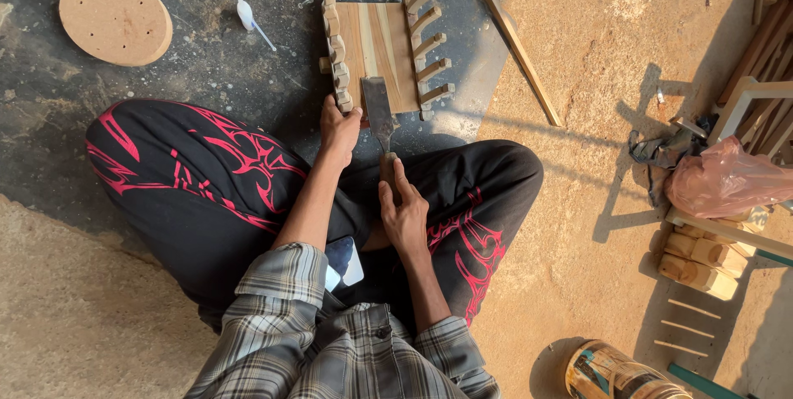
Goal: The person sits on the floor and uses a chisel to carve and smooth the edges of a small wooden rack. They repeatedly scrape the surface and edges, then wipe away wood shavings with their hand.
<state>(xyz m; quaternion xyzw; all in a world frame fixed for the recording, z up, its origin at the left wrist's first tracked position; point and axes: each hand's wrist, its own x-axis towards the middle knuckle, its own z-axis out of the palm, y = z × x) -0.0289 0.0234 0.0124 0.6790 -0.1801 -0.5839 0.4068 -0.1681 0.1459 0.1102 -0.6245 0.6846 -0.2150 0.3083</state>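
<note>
Wooden rack point(382, 48) on dusty floor point(603, 52)

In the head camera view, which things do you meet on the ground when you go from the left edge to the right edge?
Round wooden disc → small white squeeze bottle → left hand on the wooden panel with pegs → chisel held by the right hand → long wooden strip → pink plastic bag.

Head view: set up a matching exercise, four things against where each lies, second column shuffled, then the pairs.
Things:
1. round wooden disc
2. chisel
3. pink plastic bag
4. wooden rack with pegs

Places:
A. on the timber pile at the right edge
B. gripped by the right hand
C. on the dark floor, top left
D. steadied at its near corner by the left hand

Pairs: 1-C, 2-B, 3-A, 4-D
</note>
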